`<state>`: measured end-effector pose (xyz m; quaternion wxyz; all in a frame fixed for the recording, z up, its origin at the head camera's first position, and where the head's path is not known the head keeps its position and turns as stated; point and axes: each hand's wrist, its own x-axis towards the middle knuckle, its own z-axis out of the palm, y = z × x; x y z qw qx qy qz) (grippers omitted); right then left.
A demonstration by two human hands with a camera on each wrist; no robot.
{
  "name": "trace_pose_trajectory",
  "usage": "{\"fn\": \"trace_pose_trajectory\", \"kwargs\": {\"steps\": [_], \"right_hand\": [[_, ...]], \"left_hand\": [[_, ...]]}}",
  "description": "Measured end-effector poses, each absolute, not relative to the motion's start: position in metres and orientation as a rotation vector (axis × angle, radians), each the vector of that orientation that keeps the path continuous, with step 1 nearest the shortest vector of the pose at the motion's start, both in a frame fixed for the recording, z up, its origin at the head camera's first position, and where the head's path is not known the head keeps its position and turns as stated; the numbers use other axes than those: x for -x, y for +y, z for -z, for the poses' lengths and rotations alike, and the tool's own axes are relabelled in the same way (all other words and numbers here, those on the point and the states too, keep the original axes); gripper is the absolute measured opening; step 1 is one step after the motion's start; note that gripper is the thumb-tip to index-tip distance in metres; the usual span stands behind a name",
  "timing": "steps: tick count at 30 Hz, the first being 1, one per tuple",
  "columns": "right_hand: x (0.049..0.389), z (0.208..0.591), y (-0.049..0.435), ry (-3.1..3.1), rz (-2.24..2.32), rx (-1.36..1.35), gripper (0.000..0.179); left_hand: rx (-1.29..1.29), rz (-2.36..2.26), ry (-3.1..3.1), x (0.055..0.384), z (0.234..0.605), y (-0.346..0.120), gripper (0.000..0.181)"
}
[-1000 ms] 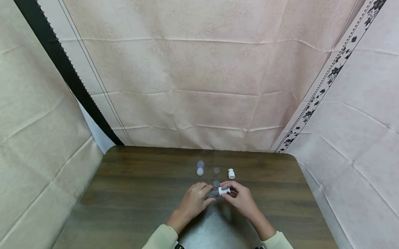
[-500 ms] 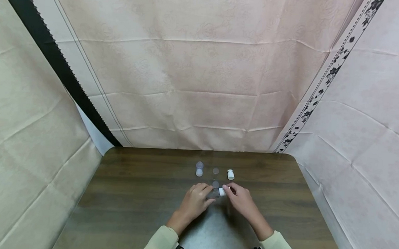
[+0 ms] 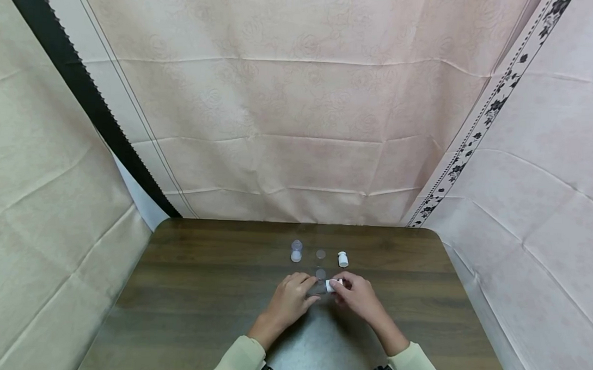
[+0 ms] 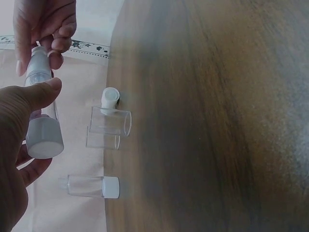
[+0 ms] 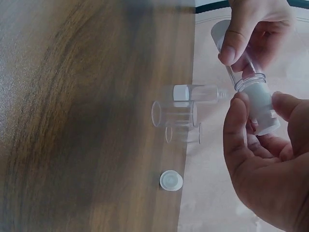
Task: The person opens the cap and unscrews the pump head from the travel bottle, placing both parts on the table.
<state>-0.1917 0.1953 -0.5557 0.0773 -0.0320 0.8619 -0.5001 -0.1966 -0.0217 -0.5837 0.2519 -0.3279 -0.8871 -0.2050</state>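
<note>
My left hand (image 3: 289,296) grips a clear bottle with a white base (image 4: 44,140), tilted and lying roughly sideways in the head view. At its neck, my right hand (image 3: 358,296) holds a white pump top (image 5: 260,106) between thumb and fingers. The pump top meets the threaded neck; whether it is fully seated I cannot tell. Fingers hide part of both pieces. Beyond the hands, a second white pump top (image 3: 343,259) stands on the table.
A second clear bottle with a white base (image 4: 110,187) stands at the back, left of two clear cylindrical covers (image 5: 174,113). All rest on the brown wooden table (image 3: 199,290). Cloth curtains (image 3: 298,125) hang behind it and at both sides.
My right thumb and fingers have shifted their hold around the pump top, covering and uncovering parts of it. My left hand keeps the bottle in nearly the same place.
</note>
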Motion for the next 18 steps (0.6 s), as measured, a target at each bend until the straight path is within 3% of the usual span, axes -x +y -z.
{"fn": "trace_pose_trajectory", "kwargs": {"steps": [7,18], "right_hand": [[0.190,0.552,0.197,2.639,1.487,0.195,0.015],[0.186,0.545,0.193,2.616,1.600,0.308,0.023]], "left_hand": [[0.869,0.543,-2.427,0.195,0.583,-0.023,0.039],[0.858,0.556,-2.431,0.195,0.583,-0.024,0.041]]}}
